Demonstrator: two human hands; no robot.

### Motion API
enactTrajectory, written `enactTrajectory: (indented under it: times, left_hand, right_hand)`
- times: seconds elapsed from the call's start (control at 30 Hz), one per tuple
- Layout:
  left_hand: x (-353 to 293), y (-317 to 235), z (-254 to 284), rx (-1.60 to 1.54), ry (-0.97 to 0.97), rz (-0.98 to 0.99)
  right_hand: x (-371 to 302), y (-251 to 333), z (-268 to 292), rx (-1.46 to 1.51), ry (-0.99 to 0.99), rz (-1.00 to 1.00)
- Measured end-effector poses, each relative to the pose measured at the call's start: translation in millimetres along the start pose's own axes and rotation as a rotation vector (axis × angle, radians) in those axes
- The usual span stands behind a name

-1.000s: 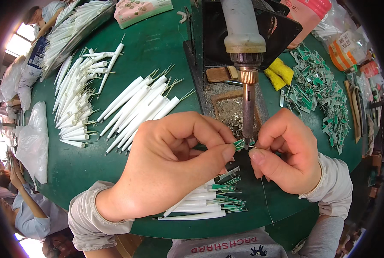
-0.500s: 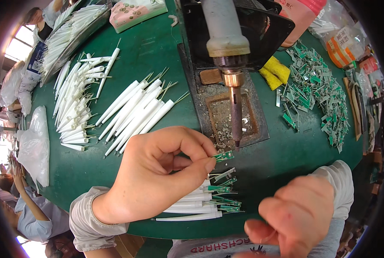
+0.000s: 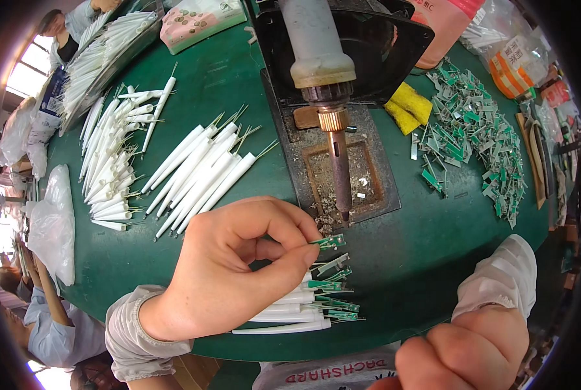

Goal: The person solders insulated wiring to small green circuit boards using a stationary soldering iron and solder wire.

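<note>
My left hand (image 3: 245,266) pinches a small green circuit board (image 3: 330,242) between thumb and forefinger, just below the tip of the soldering iron (image 3: 340,169). A gap shows between board and tip. Under that hand lies a row of white tapered tubes (image 3: 290,326) with wired green boards (image 3: 339,304) at their right ends. My right hand (image 3: 466,351) is closed at the lower right, its fingers curled and partly cut off by the picture's edge. A faint thin strand shows beside it, but what the fingers hold is hidden.
A dark iron stand (image 3: 385,188) has a tray of solder scraps. Beside it lie a yellow sponge (image 3: 409,107) and a heap of loose circuit boards (image 3: 479,130). White wired tubes (image 3: 196,172) lie at the left. Other people work beyond the table's left edge.
My right hand has moved right and down toward the lower edge. My left hand still pinches the board, which sits slightly lower and left in view. The whole view has shifted a little.
</note>
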State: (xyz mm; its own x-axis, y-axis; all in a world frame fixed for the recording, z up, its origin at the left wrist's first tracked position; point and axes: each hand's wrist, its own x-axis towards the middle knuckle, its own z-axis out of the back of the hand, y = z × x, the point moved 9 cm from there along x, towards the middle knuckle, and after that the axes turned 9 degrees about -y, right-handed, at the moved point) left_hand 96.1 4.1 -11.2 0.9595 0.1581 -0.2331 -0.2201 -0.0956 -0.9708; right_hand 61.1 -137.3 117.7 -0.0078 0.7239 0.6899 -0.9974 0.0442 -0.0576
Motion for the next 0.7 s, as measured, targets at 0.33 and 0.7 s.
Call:
enactTrajectory:
  times: [0.33,0.7]
  left_hand:
    - [-21,-10,-20,0.639,0.179,-0.513]
    - [-4,-32,-10,1.031,-0.064,-0.713]
  right_hand:
    - [-56,-110,-61,-0.096,0.400,-0.641]
    - [-86,-154,-81,-0.281,0.332,-0.546]
